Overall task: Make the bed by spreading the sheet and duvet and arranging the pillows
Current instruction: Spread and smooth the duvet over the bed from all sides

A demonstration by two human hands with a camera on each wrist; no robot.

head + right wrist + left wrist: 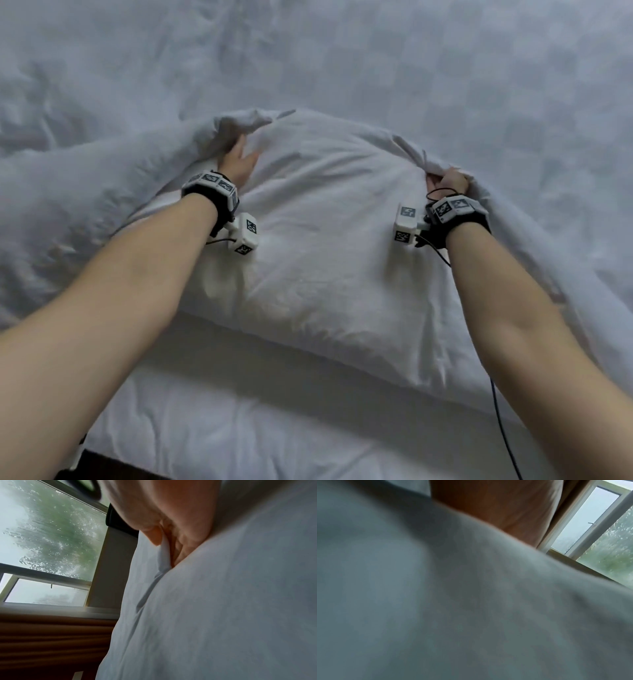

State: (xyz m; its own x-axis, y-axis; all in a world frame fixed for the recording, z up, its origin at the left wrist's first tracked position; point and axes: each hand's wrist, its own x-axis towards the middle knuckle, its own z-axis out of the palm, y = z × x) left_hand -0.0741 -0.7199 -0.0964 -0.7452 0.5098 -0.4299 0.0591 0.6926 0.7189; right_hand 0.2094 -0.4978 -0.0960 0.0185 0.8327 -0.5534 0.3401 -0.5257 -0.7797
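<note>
A white pillow (325, 246) lies on the white sheet (239, 428) near the bed's front edge. The white duvet (102, 205) is bunched around the pillow's far side and drapes down on both sides of it. My left hand (239, 161) reaches under the duvet's raised edge at the pillow's far left; its fingers are hidden by the cloth and only the thumb shows. My right hand (448, 180) grips a fold of the duvet at the pillow's far right. In the right wrist view the thumb (154, 536) pinches the white cloth (164, 553). The left wrist view is filled by fabric (453, 601).
More duvet with a faint check pattern (445, 68) covers the far bed. A dark floor strip (113, 469) shows below the mattress edge. A black cable (503, 428) hangs from my right wrist. The wrist views show a window (51, 534) and a brown curtain (51, 635).
</note>
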